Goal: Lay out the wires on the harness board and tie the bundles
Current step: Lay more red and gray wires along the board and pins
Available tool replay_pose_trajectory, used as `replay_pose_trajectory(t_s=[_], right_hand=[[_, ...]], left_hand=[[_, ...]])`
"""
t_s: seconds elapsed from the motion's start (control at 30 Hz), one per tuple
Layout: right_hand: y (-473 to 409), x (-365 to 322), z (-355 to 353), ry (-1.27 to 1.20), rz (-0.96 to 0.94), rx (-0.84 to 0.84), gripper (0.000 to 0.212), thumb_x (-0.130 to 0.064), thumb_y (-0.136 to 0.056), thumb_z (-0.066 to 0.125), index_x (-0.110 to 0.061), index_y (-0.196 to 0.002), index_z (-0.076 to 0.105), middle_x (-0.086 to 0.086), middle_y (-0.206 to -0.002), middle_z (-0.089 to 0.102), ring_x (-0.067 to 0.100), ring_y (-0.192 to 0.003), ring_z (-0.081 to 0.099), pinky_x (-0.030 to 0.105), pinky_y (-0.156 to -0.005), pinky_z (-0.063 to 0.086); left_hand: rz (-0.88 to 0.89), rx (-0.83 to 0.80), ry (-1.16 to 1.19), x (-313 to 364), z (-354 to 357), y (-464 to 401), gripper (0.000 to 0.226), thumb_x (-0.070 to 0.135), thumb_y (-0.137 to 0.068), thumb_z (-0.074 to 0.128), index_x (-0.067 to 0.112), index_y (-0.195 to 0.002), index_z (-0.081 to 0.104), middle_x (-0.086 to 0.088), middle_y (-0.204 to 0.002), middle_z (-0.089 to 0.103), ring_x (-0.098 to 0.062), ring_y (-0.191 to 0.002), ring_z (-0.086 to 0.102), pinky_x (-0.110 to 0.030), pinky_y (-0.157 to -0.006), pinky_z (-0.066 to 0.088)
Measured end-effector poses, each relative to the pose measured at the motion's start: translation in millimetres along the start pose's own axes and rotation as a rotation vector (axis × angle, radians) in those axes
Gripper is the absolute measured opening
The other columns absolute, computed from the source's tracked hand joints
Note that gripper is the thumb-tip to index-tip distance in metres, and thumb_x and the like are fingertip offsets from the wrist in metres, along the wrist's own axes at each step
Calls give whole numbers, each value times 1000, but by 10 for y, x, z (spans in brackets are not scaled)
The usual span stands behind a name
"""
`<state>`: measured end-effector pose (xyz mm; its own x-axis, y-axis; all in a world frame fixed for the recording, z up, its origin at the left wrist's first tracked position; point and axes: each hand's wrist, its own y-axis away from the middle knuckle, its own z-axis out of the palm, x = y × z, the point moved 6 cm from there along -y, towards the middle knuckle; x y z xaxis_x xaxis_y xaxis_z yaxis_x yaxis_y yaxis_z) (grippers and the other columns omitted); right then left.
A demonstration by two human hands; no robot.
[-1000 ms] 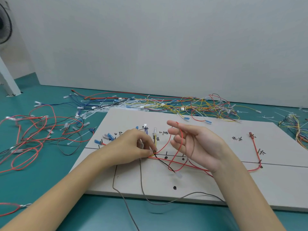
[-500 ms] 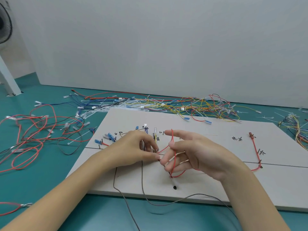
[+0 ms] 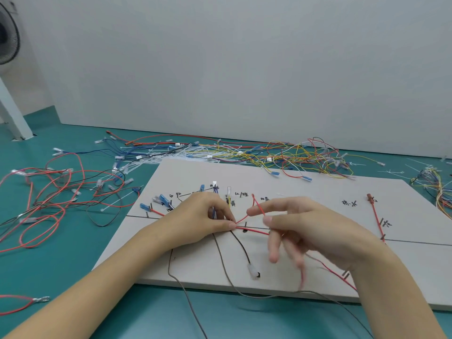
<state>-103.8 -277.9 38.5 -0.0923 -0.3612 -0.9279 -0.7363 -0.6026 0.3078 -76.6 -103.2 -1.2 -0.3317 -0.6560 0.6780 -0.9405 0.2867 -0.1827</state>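
Note:
The pale harness board lies on the teal surface, marked with handwritten labels. My left hand pinches a small bundle of wires at the board's middle, where a red wire, a black wire with a white connector and a grey wire meet. My right hand is just to the right, fingers spread and blurred. A loop of that red wire rises over its index finger and is caught between two fingertips. Blue terminals sit at the board's left, and a red wire with a brown terminal at its right.
A tangle of coloured wires and white cable ties lies behind the board. Red and black wires sprawl on the left, another bundle at the right edge. A red wire with a metal terminal lies at lower left. A fan stands top left.
My right hand has turned from palm-up to fingers pointing left and down, carrying the red loop toward my left hand. The left hand has kept its pinch in place.

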Motion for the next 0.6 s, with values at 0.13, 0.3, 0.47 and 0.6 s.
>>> replay_pose_trajectory(t_s=[0.13, 0.3, 0.47, 0.6], right_hand=[[64, -88, -427, 132, -48, 353, 21, -17, -95, 55, -17, -90, 75, 1, -48, 56, 10, -36, 28, 17, -36, 20], [72, -115, -853, 424, -36, 776, 17, -24, -88, 64, -18, -74, 74, -3, -55, 55, 13, -47, 39, 25, -48, 30], [-244, -29, -867, 228, -28, 745, 18, -19, -93, 58, -7, -80, 65, 4, -71, 60, 13, -49, 50, 24, -43, 40], [-555, 21, -766, -325, -129, 628, 17, -9, -96, 51, 1, -85, 60, 12, -83, 63, 19, -56, 68, 25, -51, 56]], left_hand=[[-44, -20, -10, -27, -20, 14, 5, 31, -84, 74, 34, -87, 78, 19, -72, 53, 5, -70, 49, -8, -62, 35], [-74, -19, 2, -21, -32, 21, 10, 24, -84, 74, 32, -89, 78, 14, -74, 55, 3, -66, 49, -10, -61, 35], [-85, 1, 30, -16, -58, 18, 8, 21, -79, 78, 29, -77, 76, 13, -64, 61, -1, -58, 49, -13, -56, 39], [-89, 41, 19, -13, -90, 18, 7, 22, -76, 81, 29, -76, 78, 11, -64, 66, -2, -57, 51, -11, -54, 38]])
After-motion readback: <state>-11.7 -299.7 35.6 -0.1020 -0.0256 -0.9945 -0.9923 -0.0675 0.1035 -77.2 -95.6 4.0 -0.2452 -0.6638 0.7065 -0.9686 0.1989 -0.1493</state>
